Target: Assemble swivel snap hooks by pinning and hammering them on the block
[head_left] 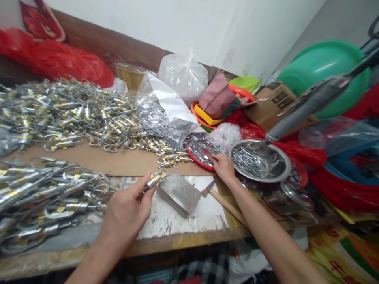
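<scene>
The left hand [127, 209] is closed in a pinch, thumb against fingers, around a cylindrical metal fitting [155, 179]. The fitting is silvery and smooth with brass-yellow parts; it is held slightly tilted above the table [189, 240], just beside the near-left corner of a rectangular metal block [180, 194]. The block is solid and grey, its top face dull and scuffed, and it sits on a white, stained and torn covering.

The right hand [224, 167] reaches to the edge of a round red tray [196, 159], fingers drawn nearly together over the small flat metal pieces [201, 146] inside. Whether a piece is gripped cannot be told.

Right of the block lies a tool with a straight, pale wooden handle [227, 205] and a dark, tapered metal head [208, 189]. Beside the right hand stands a round, polished steel bowl [276, 162] containing thin metal pins [245, 159].

To the left, a dense heap of similar fittings [68, 110], many with curved metal loops, covers the back of a flat brown cardboard sheet [133, 162]; a second group [53, 197] lies nearer. A clear, creased plastic bag [156, 114] of flat metal pieces adjoins the heap. Behind, a rounded, translucent bag [183, 75] rests near the white wall [177, 23].
</scene>
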`<state>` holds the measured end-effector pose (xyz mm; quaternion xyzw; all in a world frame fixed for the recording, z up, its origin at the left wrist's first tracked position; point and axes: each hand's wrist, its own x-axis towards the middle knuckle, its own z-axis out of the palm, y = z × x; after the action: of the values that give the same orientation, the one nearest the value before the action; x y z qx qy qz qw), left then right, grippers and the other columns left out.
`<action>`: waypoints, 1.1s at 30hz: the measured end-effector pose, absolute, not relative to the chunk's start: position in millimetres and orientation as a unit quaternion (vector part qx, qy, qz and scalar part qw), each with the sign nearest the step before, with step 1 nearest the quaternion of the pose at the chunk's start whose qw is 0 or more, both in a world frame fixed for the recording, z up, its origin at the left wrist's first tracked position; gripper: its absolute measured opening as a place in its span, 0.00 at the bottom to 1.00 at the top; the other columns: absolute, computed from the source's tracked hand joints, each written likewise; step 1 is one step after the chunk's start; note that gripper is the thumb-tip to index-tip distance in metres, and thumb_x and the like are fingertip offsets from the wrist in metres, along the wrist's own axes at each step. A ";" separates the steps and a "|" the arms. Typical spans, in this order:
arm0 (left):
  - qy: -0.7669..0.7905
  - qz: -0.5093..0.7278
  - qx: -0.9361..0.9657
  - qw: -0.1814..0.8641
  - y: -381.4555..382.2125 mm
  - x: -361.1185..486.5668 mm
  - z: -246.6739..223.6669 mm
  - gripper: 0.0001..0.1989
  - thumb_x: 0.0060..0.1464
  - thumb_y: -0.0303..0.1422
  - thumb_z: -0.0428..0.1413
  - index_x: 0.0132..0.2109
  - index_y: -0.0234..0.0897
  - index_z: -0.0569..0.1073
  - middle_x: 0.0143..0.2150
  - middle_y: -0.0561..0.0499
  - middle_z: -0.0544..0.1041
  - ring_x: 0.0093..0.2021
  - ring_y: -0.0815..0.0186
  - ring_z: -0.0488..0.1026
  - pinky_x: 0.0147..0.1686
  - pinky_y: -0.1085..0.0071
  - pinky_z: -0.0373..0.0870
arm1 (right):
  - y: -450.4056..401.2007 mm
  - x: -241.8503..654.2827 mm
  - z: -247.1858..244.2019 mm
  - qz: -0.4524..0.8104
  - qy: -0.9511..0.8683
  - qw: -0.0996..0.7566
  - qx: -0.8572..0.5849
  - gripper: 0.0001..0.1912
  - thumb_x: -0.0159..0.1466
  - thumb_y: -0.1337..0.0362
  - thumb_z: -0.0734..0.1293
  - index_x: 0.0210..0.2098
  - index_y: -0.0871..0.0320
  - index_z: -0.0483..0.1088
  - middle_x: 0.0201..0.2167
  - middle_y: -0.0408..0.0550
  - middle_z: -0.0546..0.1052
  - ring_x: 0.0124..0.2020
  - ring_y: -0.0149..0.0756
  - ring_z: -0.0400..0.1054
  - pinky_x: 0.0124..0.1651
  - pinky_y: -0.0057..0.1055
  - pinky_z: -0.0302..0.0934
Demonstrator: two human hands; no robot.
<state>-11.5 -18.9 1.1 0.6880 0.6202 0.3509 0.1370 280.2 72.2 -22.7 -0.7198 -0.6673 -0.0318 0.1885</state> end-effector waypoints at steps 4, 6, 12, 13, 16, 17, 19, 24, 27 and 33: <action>0.586 0.288 0.751 0.101 -40.0 17.7 -3.6 0.23 0.53 0.35 0.46 0.55 0.31 0.63 0.34 0.43 0.79 0.28 0.60 0.75 0.27 0.69 0.68 | 74.9 276.4 -19.7 -0.014 -0.667 0.173 -0.725 0.11 0.57 0.60 0.63 0.37 0.55 0.74 0.37 0.49 0.75 0.39 0.37 0.67 0.42 0.29 0.56; 0.569 0.286 0.759 0.135 -48.7 28.2 -3.6 0.26 0.53 0.37 0.46 0.58 0.30 0.59 0.33 0.45 0.78 0.24 0.63 0.73 0.24 0.71 0.67 | 77.8 275.3 -19.7 -0.002 -0.667 0.175 -0.725 0.09 0.56 0.61 0.64 0.35 0.54 0.74 0.35 0.47 0.75 0.38 0.37 0.67 0.41 0.29 0.57; 0.524 0.343 0.723 0.291 -47.9 28.8 -2.6 0.30 0.52 0.40 0.49 0.59 0.34 0.53 0.24 0.57 0.73 0.16 0.71 0.65 0.19 0.75 0.64 | 80.6 270.9 -20.8 0.022 -0.657 0.232 -0.717 0.05 0.52 0.64 0.67 0.28 0.54 0.75 0.31 0.45 0.76 0.36 0.36 0.68 0.40 0.29 0.57; 0.527 0.359 0.722 0.269 -42.3 26.0 -1.9 0.29 0.51 0.40 0.50 0.59 0.34 0.55 0.24 0.56 0.72 0.18 0.71 0.66 0.20 0.74 0.65 | 79.4 270.1 -20.5 0.023 -0.652 0.250 -0.715 0.05 0.53 0.64 0.66 0.28 0.55 0.75 0.31 0.45 0.76 0.36 0.37 0.68 0.40 0.30 0.57; 0.484 0.396 0.754 0.201 -20.1 18.4 1.3 0.25 0.49 0.37 0.53 0.54 0.35 0.63 0.35 0.48 0.74 0.34 0.63 0.71 0.35 0.66 0.68 | 75.0 268.3 -17.9 0.027 -0.634 0.312 -0.707 0.06 0.54 0.63 0.65 0.28 0.56 0.74 0.31 0.47 0.76 0.35 0.38 0.68 0.42 0.32 0.58; 0.456 0.396 0.771 0.205 -12.6 16.8 2.6 0.23 0.48 0.37 0.54 0.52 0.35 0.65 0.43 0.44 0.72 0.42 0.60 0.70 0.42 0.63 0.66 | 73.1 267.0 -16.5 0.033 -0.628 0.334 -0.703 0.07 0.54 0.63 0.65 0.28 0.56 0.74 0.31 0.47 0.76 0.35 0.38 0.68 0.42 0.33 0.58; 0.405 0.371 0.800 0.242 0.3 15.0 4.5 0.22 0.47 0.36 0.55 0.50 0.37 0.67 0.51 0.43 0.69 0.52 0.58 0.64 0.50 0.58 0.61 | 67.2 261.2 -12.7 0.053 -0.614 0.376 -0.692 0.08 0.55 0.63 0.64 0.29 0.58 0.74 0.31 0.48 0.76 0.34 0.37 0.69 0.41 0.33 0.59; 0.364 0.307 0.819 0.322 14.7 13.4 2.6 0.23 0.46 0.36 0.57 0.51 0.41 0.67 0.53 0.44 0.69 0.55 0.57 0.62 0.53 0.55 0.58 | 25.0 220.6 3.1 0.152 -0.607 0.441 -0.644 0.08 0.54 0.62 0.65 0.31 0.60 0.72 0.28 0.46 0.77 0.28 0.32 0.70 0.32 0.26 0.64; 0.400 0.329 0.797 0.309 12.3 11.5 -3.1 0.20 0.44 0.36 0.57 0.47 0.40 0.71 0.51 0.43 0.72 0.53 0.55 0.65 0.52 0.54 0.60 | -12.4 190.4 14.3 0.243 -0.619 0.484 -0.569 0.05 0.53 0.65 0.66 0.29 0.60 0.70 0.26 0.44 0.76 0.26 0.30 0.69 0.30 0.25 0.64; 0.417 0.412 0.771 0.247 -2.1 5.9 -14.6 0.18 0.45 0.37 0.56 0.46 0.40 0.72 0.45 0.45 0.76 0.47 0.59 0.70 0.48 0.59 0.65 | -43.1 165.7 15.2 0.142 -0.745 0.466 -0.456 0.06 0.56 0.73 0.62 0.32 0.57 0.69 0.27 0.46 0.74 0.30 0.33 0.68 0.34 0.29 0.63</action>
<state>5.9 -2.1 -14.6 0.7713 0.4172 0.4124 0.2468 165.7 -43.1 15.2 -0.4563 -0.7447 0.1417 0.4659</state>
